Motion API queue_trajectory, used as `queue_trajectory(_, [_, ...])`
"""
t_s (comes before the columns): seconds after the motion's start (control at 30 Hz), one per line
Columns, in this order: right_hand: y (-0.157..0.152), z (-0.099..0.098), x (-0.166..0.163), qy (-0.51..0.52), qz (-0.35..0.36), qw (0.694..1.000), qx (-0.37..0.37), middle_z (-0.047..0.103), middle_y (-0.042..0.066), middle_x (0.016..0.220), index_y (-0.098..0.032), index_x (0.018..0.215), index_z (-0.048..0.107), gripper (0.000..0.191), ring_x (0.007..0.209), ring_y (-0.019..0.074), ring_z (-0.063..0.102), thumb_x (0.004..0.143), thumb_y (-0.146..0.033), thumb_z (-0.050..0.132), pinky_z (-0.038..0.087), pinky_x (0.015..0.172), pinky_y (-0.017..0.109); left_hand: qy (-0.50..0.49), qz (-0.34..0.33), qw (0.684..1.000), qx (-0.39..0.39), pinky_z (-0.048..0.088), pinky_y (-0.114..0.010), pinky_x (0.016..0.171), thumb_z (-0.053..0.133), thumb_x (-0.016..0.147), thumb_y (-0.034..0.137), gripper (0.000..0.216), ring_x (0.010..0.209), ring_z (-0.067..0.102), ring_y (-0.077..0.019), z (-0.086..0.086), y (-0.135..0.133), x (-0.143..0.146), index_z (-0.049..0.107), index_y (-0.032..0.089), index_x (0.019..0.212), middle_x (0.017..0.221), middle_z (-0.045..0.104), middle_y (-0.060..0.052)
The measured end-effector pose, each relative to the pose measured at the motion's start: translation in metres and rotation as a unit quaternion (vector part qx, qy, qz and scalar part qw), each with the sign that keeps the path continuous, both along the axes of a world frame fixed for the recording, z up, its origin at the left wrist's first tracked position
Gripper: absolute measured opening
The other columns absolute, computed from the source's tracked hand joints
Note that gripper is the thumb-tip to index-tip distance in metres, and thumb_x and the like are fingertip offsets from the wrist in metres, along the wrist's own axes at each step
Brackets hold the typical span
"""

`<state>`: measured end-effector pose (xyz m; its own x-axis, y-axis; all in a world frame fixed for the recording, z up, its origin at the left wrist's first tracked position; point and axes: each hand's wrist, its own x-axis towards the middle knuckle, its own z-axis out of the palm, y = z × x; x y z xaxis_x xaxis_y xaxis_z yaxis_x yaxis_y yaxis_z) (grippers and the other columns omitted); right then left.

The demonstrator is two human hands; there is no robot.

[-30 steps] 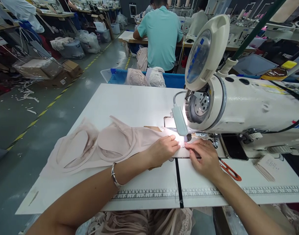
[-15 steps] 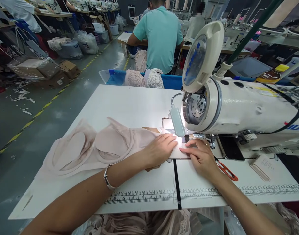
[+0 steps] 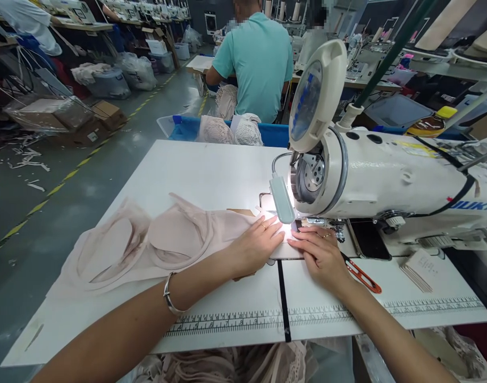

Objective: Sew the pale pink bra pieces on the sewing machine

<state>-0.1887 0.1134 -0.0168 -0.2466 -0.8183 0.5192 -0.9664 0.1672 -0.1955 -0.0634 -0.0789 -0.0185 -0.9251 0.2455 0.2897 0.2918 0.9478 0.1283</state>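
Observation:
A pale pink bra [image 3: 179, 234] lies spread across the white sewing table [image 3: 159, 170], cups to the left. Its right end reaches under the head of a white sewing machine [image 3: 371, 170]. My left hand [image 3: 256, 242] rests flat on that end, fingers outstretched toward the needle area. Just to its right, my right hand [image 3: 321, 255] lies with extended fingers at the fabric's edge beside the presser foot. The needle is hidden behind a small pale green lamp [image 3: 282, 199], which lights the spot. A brown piece [image 3: 240, 211] shows partly beneath the bra.
Orange-handled snips [image 3: 363, 275], a dark phone [image 3: 369, 239] and a stack of cards [image 3: 422, 268] lie right of my right hand. A magnifier [image 3: 307, 101] sits above the machine head. Behind the table are a blue-lined bin [image 3: 183, 129] with bra cups and a seated person [image 3: 255, 64].
The camera view has shifted slightly, moving the scene left. My right fingers lie flatter and closer together at the fabric. My left hand stays flat on the bra.

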Motion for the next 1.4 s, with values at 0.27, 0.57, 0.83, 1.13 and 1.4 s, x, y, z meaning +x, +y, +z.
queue_trajectory(0.27, [-0.003,0.001,0.000,0.025,-0.008,0.999,0.028,0.074,0.002,0.108,-0.024,0.103,0.072,0.040,0.109,0.0199,0.064,0.086,-0.005,0.042,0.052,0.093,0.038,-0.029,0.005,0.999,0.022,0.035,-0.052,0.112,0.048,0.075,-0.004,0.044,0.133,0.046,-0.0305,0.006,-0.002,-0.004,0.050,0.010,0.116,0.132,0.055,-0.020])
queue_trajectory(0.57, [-0.008,-0.007,-0.007,0.053,-0.031,0.997,0.053,0.072,0.004,0.115,-0.022,0.105,0.070,0.042,0.103,0.0185,0.067,0.081,-0.003,0.040,0.051,0.090,0.034,-0.021,0.037,0.998,0.046,0.038,-0.046,0.106,0.039,0.097,0.013,0.016,0.119,0.050,-0.0249,0.008,-0.004,-0.014,0.055,0.014,0.102,0.114,0.060,-0.011])
queue_trajectory(0.83, [-0.009,-0.011,-0.014,0.061,-0.039,0.993,0.098,0.070,0.004,0.120,-0.024,0.115,0.068,0.047,0.106,0.0221,0.065,0.082,-0.007,0.041,0.045,0.099,0.042,-0.022,0.036,0.997,0.064,0.030,-0.045,0.112,0.042,0.098,0.018,0.016,0.124,0.044,-0.0242,0.003,-0.011,-0.024,0.056,0.015,0.104,0.121,0.057,-0.010])
queue_trajectory(1.13, [-0.010,-0.022,-0.021,0.125,-0.019,0.988,0.085,0.071,0.008,0.116,-0.020,0.122,0.061,0.050,0.105,0.0255,0.064,0.084,-0.003,0.034,0.039,0.098,0.046,-0.118,0.080,0.985,0.094,0.013,-0.050,0.120,0.050,0.097,0.031,0.032,0.136,0.039,-0.0249,0.012,-0.012,-0.027,0.053,0.015,0.124,0.138,0.054,-0.011])
queue_trajectory(1.4, [-0.015,-0.017,-0.018,0.114,-0.047,0.989,0.087,0.073,0.010,0.104,-0.017,0.119,0.058,0.050,0.100,0.0271,0.064,0.077,-0.002,0.036,0.039,0.092,0.044,-0.081,0.128,0.987,0.054,0.013,-0.053,0.119,0.044,0.098,0.048,0.050,0.143,0.027,-0.0300,0.010,-0.005,-0.023,0.049,0.013,0.133,0.149,0.043,-0.013])
